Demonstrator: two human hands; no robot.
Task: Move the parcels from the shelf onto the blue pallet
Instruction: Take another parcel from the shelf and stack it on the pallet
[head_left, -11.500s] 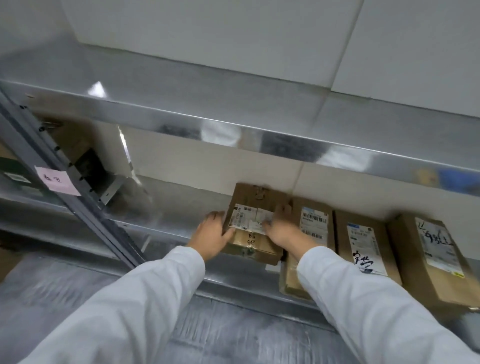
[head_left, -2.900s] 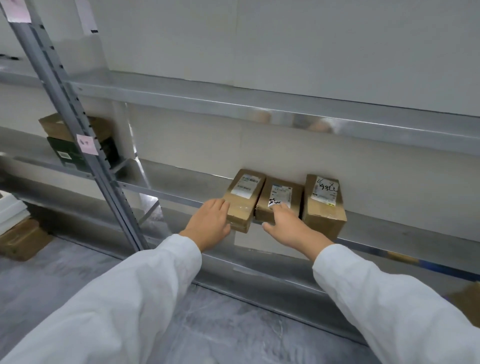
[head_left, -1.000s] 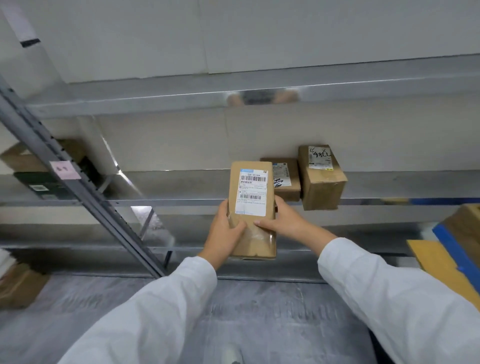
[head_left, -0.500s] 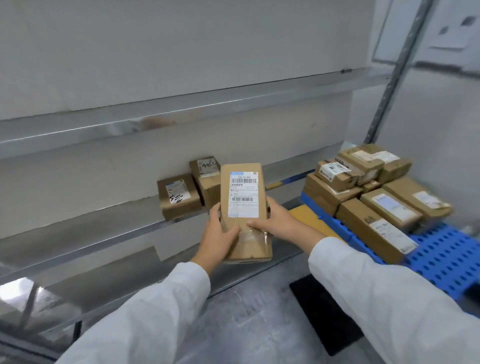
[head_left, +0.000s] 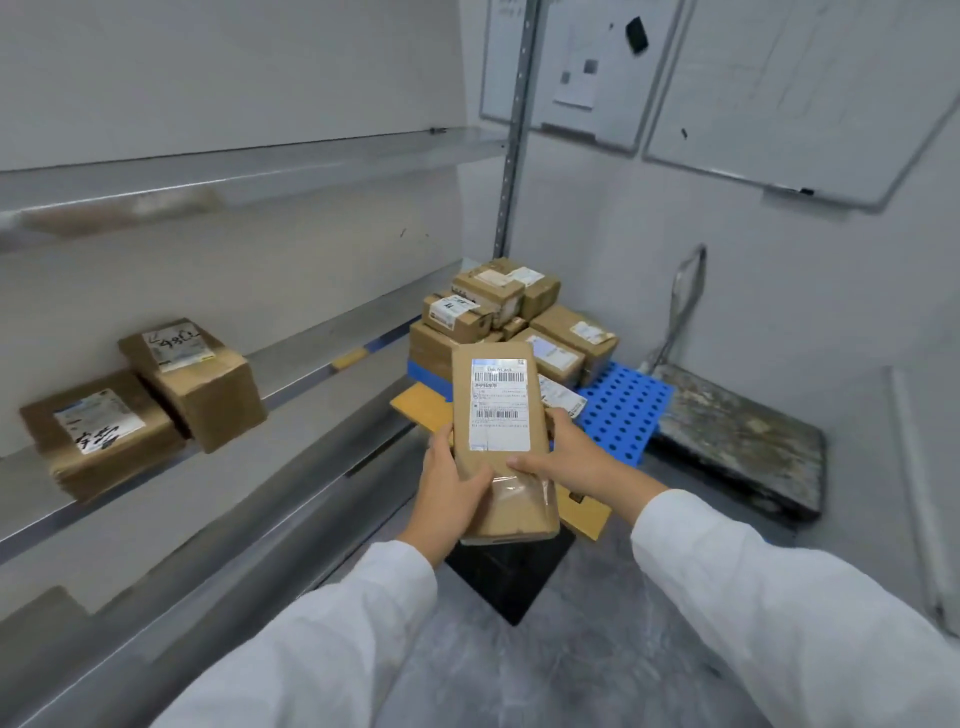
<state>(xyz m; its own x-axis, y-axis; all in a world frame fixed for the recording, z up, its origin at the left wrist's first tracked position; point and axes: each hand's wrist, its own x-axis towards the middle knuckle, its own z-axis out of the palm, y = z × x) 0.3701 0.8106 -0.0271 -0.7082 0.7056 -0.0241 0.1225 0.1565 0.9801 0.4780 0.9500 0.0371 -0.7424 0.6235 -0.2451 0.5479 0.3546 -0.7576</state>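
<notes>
I hold a flat brown parcel (head_left: 501, 441) with a white barcode label upright in front of me. My left hand (head_left: 451, 486) grips its lower left edge, and my right hand (head_left: 569, 457) grips its right side with the thumb on the label's bottom. Beyond it lies the blue pallet (head_left: 623, 410) on the floor, with a stack of brown parcels (head_left: 498, 312) piled on its far half. Two more parcels stay on the metal shelf (head_left: 322, 358) at left: a low one (head_left: 96, 431) and a taller box (head_left: 195, 376) beside it.
A dirty grey platform cart (head_left: 737, 436) stands right of the pallet against the wall. A yellow cardboard sheet (head_left: 423, 413) and a black mat (head_left: 511, 571) lie on the floor below my hands. Whiteboards (head_left: 779, 98) hang on the wall above.
I have turned further right with the parcel in both hands. The pallet and its stack now sit straight ahead, and the two shelf parcels have slid to the left.
</notes>
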